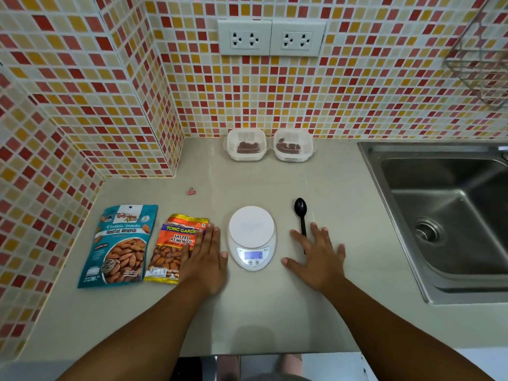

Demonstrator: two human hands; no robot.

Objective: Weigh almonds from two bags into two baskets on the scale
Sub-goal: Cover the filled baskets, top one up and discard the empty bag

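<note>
A person's 2 bare hands lie flat and released on the grey counter (275, 312) either side of the small white digital kitchen scale (251, 237), whose display reads 0 and whose platform is bare. The left hand (204, 259) rests partly on the orange salted-almond bag (173, 251), left of the scale; the teal roasted-almond bag (121, 246) lies further left. The right hand (319, 259) covers part of the black plastic spoon (301, 215). Behind the scale, against the tiled wall, 2 white slotted plastic baskets (246, 144) (292, 144) each already hold almonds, so the weighing appears finished.
</note>
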